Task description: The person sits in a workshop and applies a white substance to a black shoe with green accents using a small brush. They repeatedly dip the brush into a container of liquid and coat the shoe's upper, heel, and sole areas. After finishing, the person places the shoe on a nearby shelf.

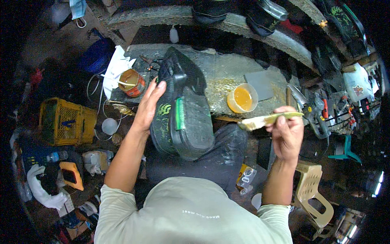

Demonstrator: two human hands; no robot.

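Note:
My left hand point(149, 103) grips the left side of a large black shoe point(191, 122) with green markings, held sole-up above my dark-trousered lap. My right hand point(286, 134) pinches a brush point(260, 121) with pale bristles and a yellowish-green handle, to the right of the shoe and below a translucent cup point(243, 97) of orange-yellow liquid. The cup sits on a worn grey workbench point(219, 65) beside a grey flat pad point(258, 77). An orange-red can point(136, 90) with a white stick in it stands left of the shoe, near white paper point(111, 81).
Dark shoes point(262, 20) line ledges behind the bench. Power tools point(319, 116) lie at the right. A beige plastic chair point(310, 195) stands lower right. Yellow crates point(61, 122), a blue container point(93, 57) and an orange-cased device point(71, 175) are at the left.

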